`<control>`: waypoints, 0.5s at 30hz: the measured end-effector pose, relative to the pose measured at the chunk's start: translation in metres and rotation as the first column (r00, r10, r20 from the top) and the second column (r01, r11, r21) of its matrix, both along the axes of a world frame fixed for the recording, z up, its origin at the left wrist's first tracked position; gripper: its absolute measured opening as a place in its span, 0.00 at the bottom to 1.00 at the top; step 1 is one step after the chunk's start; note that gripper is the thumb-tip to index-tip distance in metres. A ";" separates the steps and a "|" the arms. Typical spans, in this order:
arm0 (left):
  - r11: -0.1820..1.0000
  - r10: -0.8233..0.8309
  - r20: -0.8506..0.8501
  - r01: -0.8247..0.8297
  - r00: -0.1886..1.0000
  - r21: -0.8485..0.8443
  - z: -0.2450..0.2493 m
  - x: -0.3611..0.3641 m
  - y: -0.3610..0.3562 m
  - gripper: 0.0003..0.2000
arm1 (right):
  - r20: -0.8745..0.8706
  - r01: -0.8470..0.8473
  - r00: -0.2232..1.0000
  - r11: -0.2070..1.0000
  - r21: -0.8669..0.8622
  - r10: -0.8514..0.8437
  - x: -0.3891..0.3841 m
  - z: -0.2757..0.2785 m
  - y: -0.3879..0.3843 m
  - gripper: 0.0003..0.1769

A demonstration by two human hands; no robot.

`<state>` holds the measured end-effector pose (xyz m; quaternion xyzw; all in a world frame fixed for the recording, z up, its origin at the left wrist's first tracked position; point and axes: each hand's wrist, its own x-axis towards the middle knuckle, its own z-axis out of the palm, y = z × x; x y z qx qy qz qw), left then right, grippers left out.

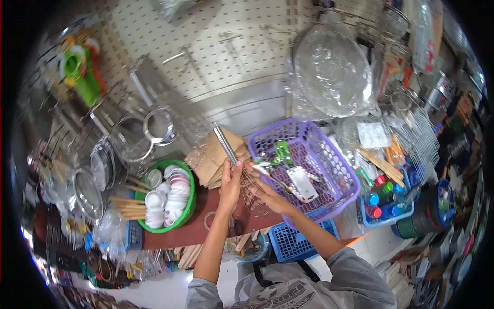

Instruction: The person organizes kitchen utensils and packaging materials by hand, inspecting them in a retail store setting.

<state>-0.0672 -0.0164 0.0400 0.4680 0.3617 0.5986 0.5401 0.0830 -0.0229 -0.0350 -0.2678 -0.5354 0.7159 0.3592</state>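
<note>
A whisk (224, 142) with a shiny metal handle slants across the middle of the view, handle end up. My left hand (230, 184) is closed around it where the handle meets the wires. My right hand (270, 197) is at the wire loops, fingers bent about them; the exact contact is partly hidden. Just right of my hands stands a purple plastic basket (337, 177) holding a white-bladed tool (302, 184) and a green-handled item (282, 152). Flat brown cardboard pieces (207, 160) lie behind my left hand.
A green basin (191, 198) of white ladle-like items with wooden handles stands on the left. Strainers (158, 126) hang from the perforated wall, and a big wrapped sieve (333, 72) hangs at right. Blue baskets (296, 242) sit below and right. Scissors (235, 226) lie on the reddish-brown surface (172, 238).
</note>
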 end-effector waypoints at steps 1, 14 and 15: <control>0.999 0.037 0.003 -0.036 0.999 -0.026 0.005 -0.010 -0.010 0.16 | 0.006 -0.021 1.000 1.000 0.010 0.021 -0.012 -0.005 -0.002 0.42; 0.906 0.420 0.007 -0.420 0.907 0.044 0.005 -0.127 -0.098 0.14 | -0.145 -0.396 0.899 0.909 0.128 0.413 -0.149 0.016 -0.047 0.38; 0.894 0.446 0.004 -0.446 0.895 0.035 0.007 -0.132 -0.104 0.14 | -0.135 -0.415 0.893 0.902 0.121 0.429 -0.157 0.011 -0.048 0.38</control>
